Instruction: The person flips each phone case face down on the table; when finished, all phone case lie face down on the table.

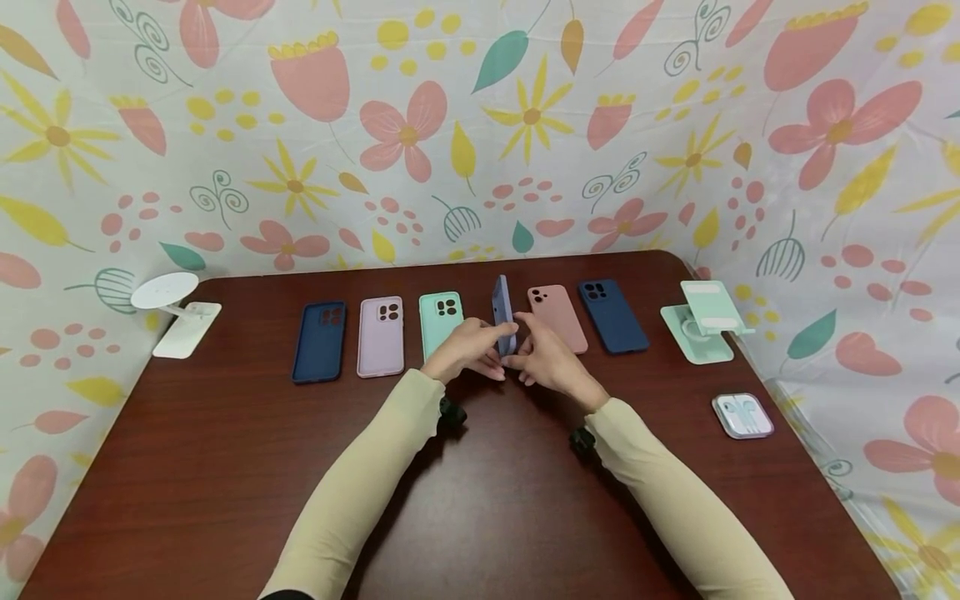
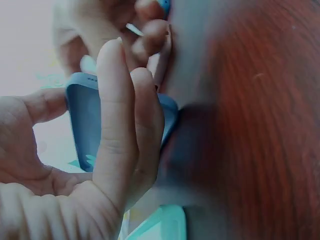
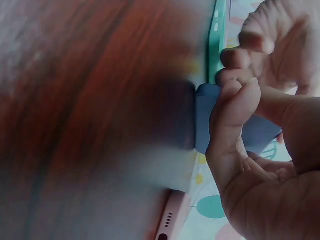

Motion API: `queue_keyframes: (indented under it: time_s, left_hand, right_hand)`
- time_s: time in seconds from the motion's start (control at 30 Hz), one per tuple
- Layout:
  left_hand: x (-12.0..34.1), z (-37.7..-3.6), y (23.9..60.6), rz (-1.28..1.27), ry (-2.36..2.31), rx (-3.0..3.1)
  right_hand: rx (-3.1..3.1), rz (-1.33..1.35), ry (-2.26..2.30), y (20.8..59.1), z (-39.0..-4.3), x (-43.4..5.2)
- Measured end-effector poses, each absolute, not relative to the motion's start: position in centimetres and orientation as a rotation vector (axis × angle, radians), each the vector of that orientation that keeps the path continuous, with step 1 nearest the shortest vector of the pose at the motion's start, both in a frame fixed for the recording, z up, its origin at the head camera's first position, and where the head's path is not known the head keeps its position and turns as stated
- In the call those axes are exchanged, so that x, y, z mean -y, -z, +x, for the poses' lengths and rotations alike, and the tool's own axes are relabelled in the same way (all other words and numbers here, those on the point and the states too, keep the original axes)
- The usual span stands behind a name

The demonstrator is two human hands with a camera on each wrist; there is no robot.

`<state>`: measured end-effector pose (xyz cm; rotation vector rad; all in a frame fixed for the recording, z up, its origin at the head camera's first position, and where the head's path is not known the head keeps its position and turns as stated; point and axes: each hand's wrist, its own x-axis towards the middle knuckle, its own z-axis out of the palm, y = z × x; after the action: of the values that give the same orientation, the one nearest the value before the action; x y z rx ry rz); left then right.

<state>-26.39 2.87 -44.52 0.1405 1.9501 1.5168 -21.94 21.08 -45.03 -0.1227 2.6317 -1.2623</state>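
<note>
A grey-blue phone case [image 1: 502,310] is held up on edge above the back middle of the table, its hollow side showing in the left wrist view. My left hand [image 1: 472,343] grips it from the left, thumb at one edge and fingers across the hollow. From the other side, my right hand [image 1: 551,358] holds it between thumb and fingers; part of the case [image 3: 262,132] is hidden behind that hand in the right wrist view. A mint phone case [image 1: 437,317] lies by my left hand. Beside my right hand lies a pink phone case [image 1: 558,321].
Farther left lie a lilac case [image 1: 381,342] and a dark blue case [image 1: 318,343]. Another blue case [image 1: 613,317] lies right of the pink one. A white stand [image 1: 187,329] occupies the left edge; a mint folding stand [image 1: 705,321] and boxed earphones [image 1: 742,416] sit at right.
</note>
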Motion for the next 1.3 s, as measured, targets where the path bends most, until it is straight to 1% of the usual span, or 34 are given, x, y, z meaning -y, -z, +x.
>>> queue_keyframes:
  time_s: [0.17, 0.37, 0.53, 0.97, 1.3]
  left_hand:
    - [-2.4, -26.3, 43.8, 0.133, -1.555, -2.033]
    - [-2.2, -25.6, 42.7, 0.183, -1.571, -2.263]
    - [-2.2, -25.4, 42.3, 0.157, -1.572, -2.342]
    - [-2.1, -25.0, 42.5, 0.153, -1.491, -2.419]
    - [-2.2, -25.3, 43.4, 0.135, -1.336, -2.51]
  right_hand:
    - [-2.599, -0.141, 1.255, 45.5, -22.7, -21.1]
    - [-2.557, -0.144, 1.224, 45.6, -23.1, -21.1]
    - [-2.543, -0.132, 1.174, 45.7, -23.6, -21.0]
    - [-2.494, -0.045, 1.15, 45.9, -23.7, -21.2]
    - [-2.517, 0.019, 1.119, 45.8, -23.7, -21.7]
